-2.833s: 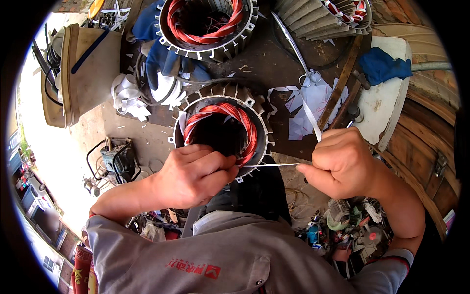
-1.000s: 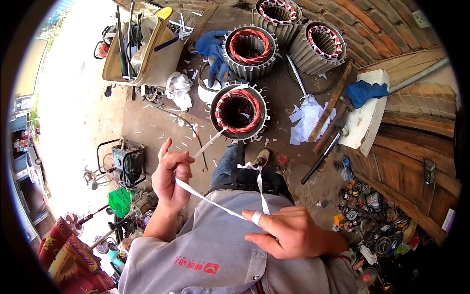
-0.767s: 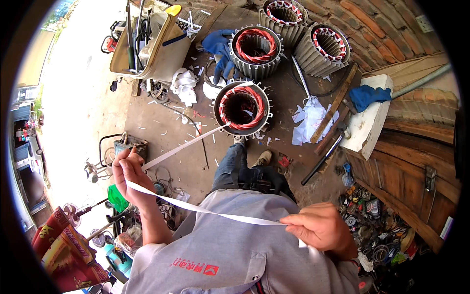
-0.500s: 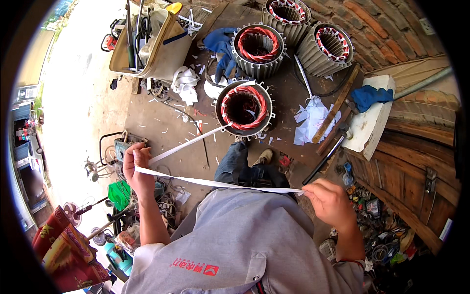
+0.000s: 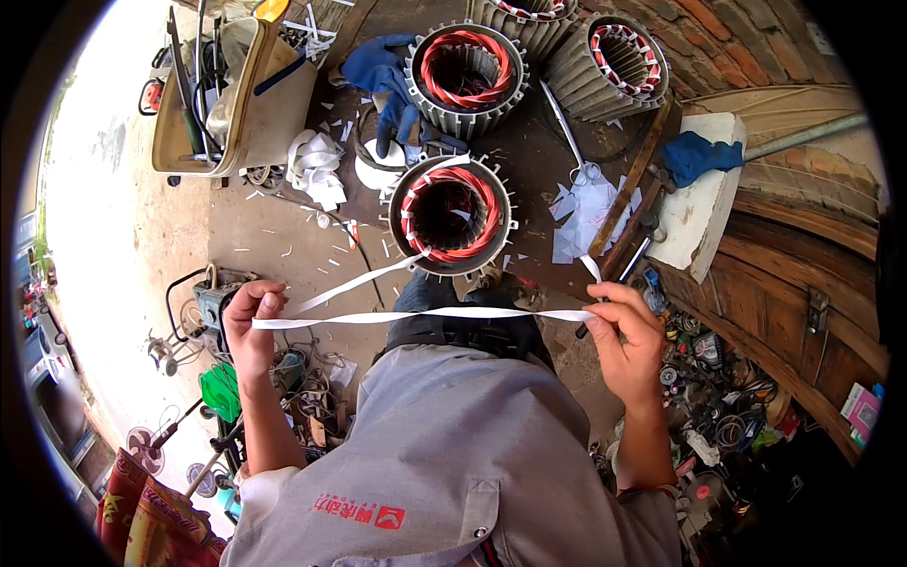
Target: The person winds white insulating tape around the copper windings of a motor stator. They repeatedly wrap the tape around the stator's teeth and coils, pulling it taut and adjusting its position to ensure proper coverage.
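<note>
Head view: left hand (image 5: pixel 251 331) and right hand (image 5: pixel 625 335) pinch white tape (image 5: pixel 416 316) running level just below centre, another run slanting up-right from the left fingertips to the motor stator (image 5: pixel 490 215) above centre.

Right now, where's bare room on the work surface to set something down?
Narrow bare strip of work surface between nearest stator and white sheets. Crowded behind and left of that stator: second stator, blue glove, white pile.

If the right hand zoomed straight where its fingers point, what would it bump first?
Past the white tape it pinches, the right hand would probably meet the nearest metal housing; depth is unclear, so it might pass over.
</note>
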Demonstrator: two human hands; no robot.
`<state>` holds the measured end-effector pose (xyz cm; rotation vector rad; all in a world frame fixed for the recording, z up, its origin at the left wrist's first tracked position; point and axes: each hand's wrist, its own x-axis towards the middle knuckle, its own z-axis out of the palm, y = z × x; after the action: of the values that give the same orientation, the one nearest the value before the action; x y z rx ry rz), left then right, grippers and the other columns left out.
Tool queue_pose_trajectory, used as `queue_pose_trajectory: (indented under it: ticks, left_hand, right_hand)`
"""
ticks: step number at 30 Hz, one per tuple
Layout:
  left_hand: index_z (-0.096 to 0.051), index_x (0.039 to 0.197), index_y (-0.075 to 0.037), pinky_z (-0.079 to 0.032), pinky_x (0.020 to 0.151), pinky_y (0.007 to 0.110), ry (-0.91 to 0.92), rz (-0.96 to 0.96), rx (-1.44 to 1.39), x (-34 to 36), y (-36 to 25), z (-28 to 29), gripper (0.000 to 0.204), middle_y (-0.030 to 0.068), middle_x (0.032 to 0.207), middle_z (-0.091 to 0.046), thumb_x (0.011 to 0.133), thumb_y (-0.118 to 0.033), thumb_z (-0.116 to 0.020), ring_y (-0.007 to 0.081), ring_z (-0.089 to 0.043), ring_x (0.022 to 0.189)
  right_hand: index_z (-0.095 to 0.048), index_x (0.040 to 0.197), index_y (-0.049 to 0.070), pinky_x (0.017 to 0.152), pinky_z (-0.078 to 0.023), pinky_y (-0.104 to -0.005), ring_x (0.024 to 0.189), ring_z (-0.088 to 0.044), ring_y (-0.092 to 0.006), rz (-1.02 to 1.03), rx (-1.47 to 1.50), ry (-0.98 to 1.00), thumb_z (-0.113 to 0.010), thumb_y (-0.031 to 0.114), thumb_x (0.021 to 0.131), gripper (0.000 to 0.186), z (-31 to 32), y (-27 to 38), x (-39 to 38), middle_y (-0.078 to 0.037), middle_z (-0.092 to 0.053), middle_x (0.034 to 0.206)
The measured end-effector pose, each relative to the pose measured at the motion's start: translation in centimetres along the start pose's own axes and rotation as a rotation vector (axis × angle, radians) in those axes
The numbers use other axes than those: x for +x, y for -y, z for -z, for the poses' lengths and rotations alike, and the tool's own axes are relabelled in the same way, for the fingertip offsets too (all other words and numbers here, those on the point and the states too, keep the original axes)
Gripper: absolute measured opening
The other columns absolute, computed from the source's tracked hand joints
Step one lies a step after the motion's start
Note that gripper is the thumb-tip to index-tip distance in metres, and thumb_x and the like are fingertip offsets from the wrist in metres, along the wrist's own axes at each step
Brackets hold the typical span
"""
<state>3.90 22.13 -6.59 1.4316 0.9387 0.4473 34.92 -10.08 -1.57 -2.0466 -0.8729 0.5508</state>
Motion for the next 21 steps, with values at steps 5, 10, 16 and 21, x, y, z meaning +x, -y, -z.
queue_pose_trajectory:
  ticks: [5,10,16,21]
  left_hand:
    - [-0.066,0.098,0.002,-0.038,0.069,0.020,0.052,-0.030,-0.033,2.4,-0.2,1.3,0.017,-0.0019,0.078,-0.058,0.095,-0.014,-0.065,0.0048,-0.045,0.070]
    - [-0.065,0.097,0.002,-0.042,0.074,0.024,0.109,-0.078,-0.052,4.2,-0.7,1.2,0.017,0.0001,0.078,-0.057,0.096,-0.014,-0.063,0.0067,-0.046,0.071]
    - [-0.065,0.105,0.002,-0.038,0.070,0.021,0.116,0.065,0.054,4.7,-1.2,2.0,0.014,-0.0011,0.080,-0.057,0.094,-0.007,-0.063,0.0053,-0.046,0.074]
    - [-0.063,0.114,0.003,-0.038,0.074,0.020,0.329,0.059,0.243,4.4,-3.7,-0.2,0.024,-0.0005,0.097,-0.057,0.090,0.002,-0.061,0.0066,-0.049,0.084]
  right_hand:
    - [-0.069,0.096,-0.004,0.066,-0.045,-0.0229,0.077,-0.056,-0.0093,-0.150,0.197,-0.021,-0.070,0.000,0.087,0.010,-0.5,-0.3,0.3,-0.009,-0.063,0.104]
    - [-0.070,0.102,-0.004,0.062,-0.041,-0.0205,0.071,-0.053,-0.0051,-0.419,0.724,-0.102,-0.065,0.005,0.094,0.013,-1.8,-1.8,-0.4,-0.004,-0.064,0.093]
    - [-0.070,0.106,-0.002,0.062,-0.048,-0.0244,0.070,-0.061,-0.0109,-0.585,0.942,-0.130,-0.064,0.012,0.096,0.018,-2.3,-1.9,-0.6,-0.007,-0.069,0.091]
    - [-0.067,0.112,-0.002,0.067,-0.055,-0.0304,0.077,-0.070,-0.0205,-0.679,1.221,-0.070,-0.060,0.016,0.099,0.023,-2.3,-1.4,-1.0,-0.016,-0.072,0.099]
